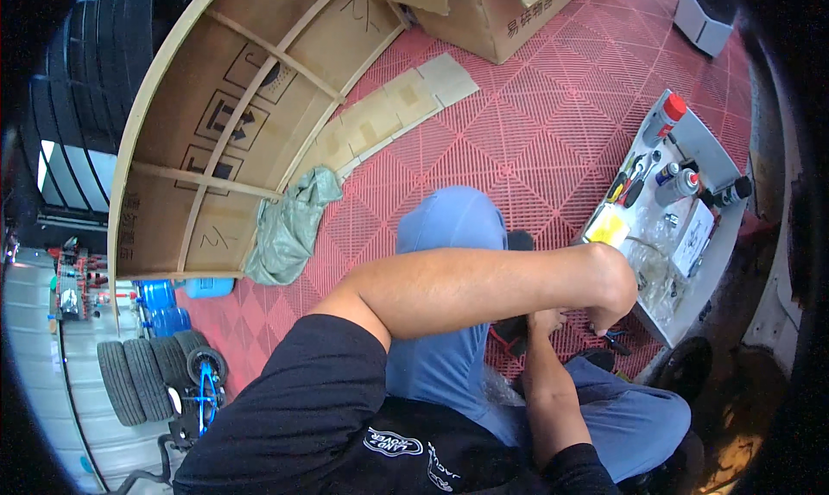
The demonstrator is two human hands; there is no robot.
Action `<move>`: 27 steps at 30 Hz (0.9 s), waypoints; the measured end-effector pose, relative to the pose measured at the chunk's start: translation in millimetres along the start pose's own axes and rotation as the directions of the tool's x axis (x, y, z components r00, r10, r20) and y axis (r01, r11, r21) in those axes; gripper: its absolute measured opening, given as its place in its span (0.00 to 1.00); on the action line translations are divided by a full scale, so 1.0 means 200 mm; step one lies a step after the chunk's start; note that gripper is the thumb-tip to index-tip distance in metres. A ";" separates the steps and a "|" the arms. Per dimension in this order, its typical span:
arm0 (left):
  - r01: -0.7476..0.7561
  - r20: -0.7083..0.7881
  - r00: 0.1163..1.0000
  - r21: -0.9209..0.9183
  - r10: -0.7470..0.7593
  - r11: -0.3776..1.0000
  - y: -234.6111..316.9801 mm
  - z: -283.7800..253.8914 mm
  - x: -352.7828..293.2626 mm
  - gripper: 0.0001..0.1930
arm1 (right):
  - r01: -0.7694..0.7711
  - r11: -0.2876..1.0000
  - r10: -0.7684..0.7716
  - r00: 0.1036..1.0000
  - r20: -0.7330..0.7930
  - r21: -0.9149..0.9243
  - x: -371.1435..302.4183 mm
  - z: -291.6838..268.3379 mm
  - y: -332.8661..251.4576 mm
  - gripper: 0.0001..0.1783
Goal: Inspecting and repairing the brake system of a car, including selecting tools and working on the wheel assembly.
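Observation:
My left hand (613,286) reaches across to the right, its wrist bent and its fingers pointing down, mostly hidden behind the back of the hand. Just below it lies a tool with dark and blue parts (617,341); whether the fingers touch it cannot be made out. My right hand (547,320) is close beside, partly covered by the left forearm, its fingers curled around something hidden. A red-and-black object (508,339) sits left of it, near my legs. Beyond both hands stands a shallow grey-white bin (596,227) with pliers (637,180), a yellow sponge (607,227) and clear plastic bags (654,269).
The bin also holds a red-capped spray can (666,119), another spray can (680,187) and a black bottle (733,191). A wood-framed panel (233,115), grey-green sack (289,227), cardboard strip (406,102) and cardboard box (501,20) occupy the red grid floor. Tyres (138,378) stand left.

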State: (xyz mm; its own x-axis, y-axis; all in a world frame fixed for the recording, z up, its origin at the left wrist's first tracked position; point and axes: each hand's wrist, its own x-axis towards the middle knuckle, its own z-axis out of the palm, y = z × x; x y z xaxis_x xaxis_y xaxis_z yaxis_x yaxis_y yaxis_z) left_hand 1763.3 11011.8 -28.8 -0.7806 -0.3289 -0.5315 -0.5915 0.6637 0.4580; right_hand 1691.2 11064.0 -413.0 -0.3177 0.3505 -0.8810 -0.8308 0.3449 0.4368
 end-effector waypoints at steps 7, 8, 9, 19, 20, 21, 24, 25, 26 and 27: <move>0.135 -0.198 0.973 0.072 -0.119 0.988 -0.10 0.11 -0.06 0.20 | 0.835 0.510 -0.371 -0.006 -0.928 -0.209 0.55 0.39 0.06 0.33; 0.066 -0.182 0.982 0.074 -0.051 0.995 -0.15 0.13 -0.06 0.20 | 0.878 0.466 -0.344 0.060 -0.937 -0.115 0.46 0.44 0.04 0.36; 0.084 -0.101 0.991 0.007 -0.083 0.996 -0.17 0.13 -0.05 0.22 | 0.904 0.428 -0.300 0.135 -0.944 -0.007 0.41 0.46 0.05 0.39; 0.180 0.027 0.983 -0.001 -0.180 0.984 -0.15 -0.05 -0.08 0.30 | 0.962 0.231 -0.364 -0.054 -0.930 -0.146 0.35 0.31 0.26 0.33; 0.165 0.033 0.986 -0.036 -0.164 0.986 -0.16 -0.07 -0.04 0.31 | 0.995 0.096 -0.427 0.028 -0.904 -0.015 0.33 0.29 0.30 0.32; 0.121 -0.006 0.993 -0.007 -0.121 0.993 -0.17 -0.08 -0.05 0.31 | 0.992 -0.034 -0.497 0.090 -0.863 0.123 0.31 0.26 0.34 0.33; 0.172 -0.114 0.978 -0.018 -0.173 0.985 -0.24 -0.02 -0.13 0.26 | 0.951 0.309 -0.459 0.134 -0.878 -0.016 -0.02 0.44 0.32 0.33; 0.145 -0.114 0.983 0.031 -0.140 0.989 -0.23 -0.04 -0.14 0.26 | 0.955 0.260 -0.513 0.012 -0.858 -0.142 -0.04 0.42 0.33 0.35; 0.099 -0.121 0.988 0.036 -0.094 0.994 -0.23 -0.06 -0.16 0.29 | 0.914 0.351 -0.501 0.001 -0.865 -0.202 -0.06 0.40 0.38 0.35; 0.071 -0.135 0.988 0.008 -0.069 0.997 -0.24 -0.08 -0.18 0.30 | 0.862 0.439 -0.490 -0.009 -0.872 -0.255 -0.08 0.39 0.42 0.36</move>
State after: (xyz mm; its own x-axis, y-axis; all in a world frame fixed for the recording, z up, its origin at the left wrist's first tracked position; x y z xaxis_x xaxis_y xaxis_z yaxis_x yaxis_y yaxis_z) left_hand 1816.6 10981.1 -19.5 -0.7581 -0.4614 -0.4609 -0.6435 0.6440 0.4137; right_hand 1661.3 11154.6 -347.9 0.0115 -0.9312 -0.3644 -0.7549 0.2309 -0.6138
